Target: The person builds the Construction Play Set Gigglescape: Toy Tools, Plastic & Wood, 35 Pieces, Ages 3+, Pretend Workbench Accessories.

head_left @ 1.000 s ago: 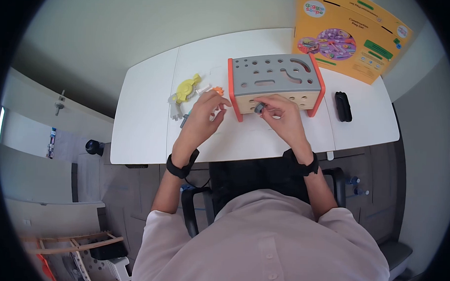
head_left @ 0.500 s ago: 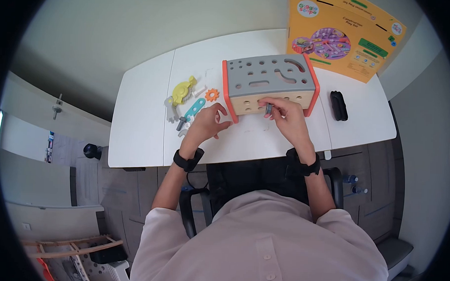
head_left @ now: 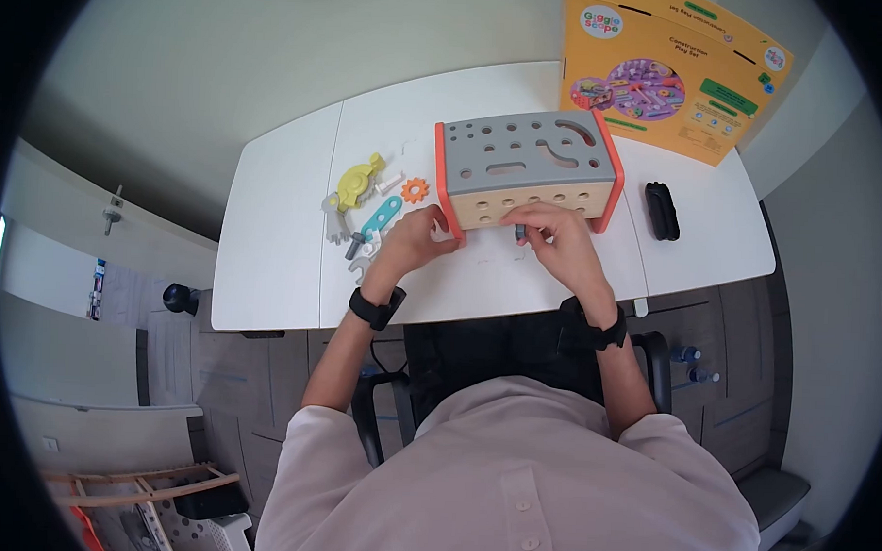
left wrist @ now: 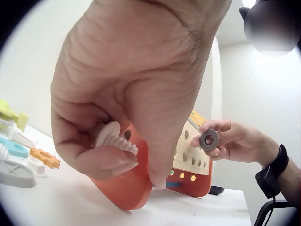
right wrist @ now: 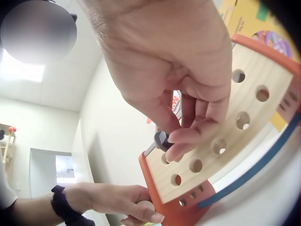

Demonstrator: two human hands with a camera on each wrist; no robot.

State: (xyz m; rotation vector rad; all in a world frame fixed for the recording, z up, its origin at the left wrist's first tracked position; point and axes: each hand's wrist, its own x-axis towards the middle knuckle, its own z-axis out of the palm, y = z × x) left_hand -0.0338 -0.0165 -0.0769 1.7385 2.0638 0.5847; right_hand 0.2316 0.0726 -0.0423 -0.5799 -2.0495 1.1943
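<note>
In the left wrist view the left hand [left wrist: 127,89] curls its fingers round a white threaded screw [left wrist: 117,139], beside the red end panel [left wrist: 129,188] of the toy workbench. The right hand [head_left: 559,243] pinches a small grey nut [left wrist: 209,140] between thumb and fingers, in front of the bench's wooden side [right wrist: 221,136] with its round holes. The nut's hole faces the left wrist camera. The bench's grey slotted top [head_left: 523,147] is uppermost in the head view.
Left of the bench lie an orange gear [head_left: 416,190], a teal strip [head_left: 382,215], a yellow-green toy piece [head_left: 355,185], a dark grey bolt [head_left: 355,244] and a pale wrench [head_left: 360,269]. A black case [head_left: 663,211] lies right; a yellow carton [head_left: 671,80] stands behind.
The left hand has moved nearer the bench's left end panel. With the nut still pinched, the right hand has shifted slightly down along the wooden side. The head view has shifted a little.
</note>
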